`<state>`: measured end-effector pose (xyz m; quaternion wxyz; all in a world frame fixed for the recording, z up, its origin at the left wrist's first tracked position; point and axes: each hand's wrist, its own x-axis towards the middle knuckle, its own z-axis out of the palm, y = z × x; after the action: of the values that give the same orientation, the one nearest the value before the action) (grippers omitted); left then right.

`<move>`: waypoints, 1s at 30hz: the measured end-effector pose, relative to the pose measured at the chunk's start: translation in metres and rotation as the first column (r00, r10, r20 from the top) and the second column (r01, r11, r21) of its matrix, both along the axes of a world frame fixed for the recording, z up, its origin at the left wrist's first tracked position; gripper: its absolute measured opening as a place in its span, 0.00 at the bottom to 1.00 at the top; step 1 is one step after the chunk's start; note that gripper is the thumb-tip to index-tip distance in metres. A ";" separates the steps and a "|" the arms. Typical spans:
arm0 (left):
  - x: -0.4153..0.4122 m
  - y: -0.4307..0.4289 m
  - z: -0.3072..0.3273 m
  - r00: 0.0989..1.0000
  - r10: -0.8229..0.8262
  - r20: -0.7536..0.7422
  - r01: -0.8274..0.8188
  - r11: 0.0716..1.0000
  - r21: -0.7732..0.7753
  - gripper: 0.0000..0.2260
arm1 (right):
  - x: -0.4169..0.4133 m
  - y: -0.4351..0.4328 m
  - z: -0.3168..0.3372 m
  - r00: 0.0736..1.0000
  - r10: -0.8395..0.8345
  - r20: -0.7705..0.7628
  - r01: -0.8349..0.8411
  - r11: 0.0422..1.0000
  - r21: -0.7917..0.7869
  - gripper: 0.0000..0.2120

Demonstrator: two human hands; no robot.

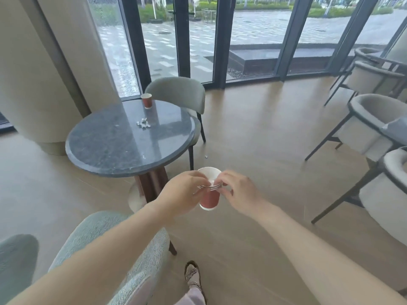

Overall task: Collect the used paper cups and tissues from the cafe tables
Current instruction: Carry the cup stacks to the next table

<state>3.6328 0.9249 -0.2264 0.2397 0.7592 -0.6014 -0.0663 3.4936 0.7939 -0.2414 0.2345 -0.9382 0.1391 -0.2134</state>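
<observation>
Paper cups, red outside and white inside, are nested in a short stack (pixel 209 190) held over the floor, off the near edge of the round grey counter (pixel 105 148). The left hand (pixel 184 192) has its grip closed around the stack's side, while the right hand (pixel 239 192) pinches the rims with its fingertips (pixel 222 186). Another red cup (pixel 147 101) stands upright at the counter's far edge, and a crumpled tissue (pixel 143 123) lies just nearer, toward the middle. A green chair (pixel 178 93) sits behind the counter by the window.
</observation>
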 end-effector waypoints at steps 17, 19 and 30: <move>0.245 -0.194 -0.011 0.983 0.181 -0.004 -0.181 0.983 0.032 0.08 | 0.269 -0.217 -0.002 0.986 0.159 -0.053 -0.161 0.987 -0.029 0.05; 0.265 -0.210 -0.022 0.984 0.177 -0.009 -0.176 0.982 0.066 0.08 | 0.287 -0.235 -0.011 0.981 0.178 -0.081 -0.180 0.983 -0.017 0.04; 0.373 -0.311 -0.076 0.932 0.363 0.018 -0.362 0.921 0.143 0.08 | 0.425 -0.352 -0.078 0.949 0.305 -0.083 -0.304 0.952 0.024 0.07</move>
<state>4.0061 0.6137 -0.3029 0.1951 0.8723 -0.4434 -0.0671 3.9184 0.4418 -0.3195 0.2637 -0.9553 0.0040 -0.1333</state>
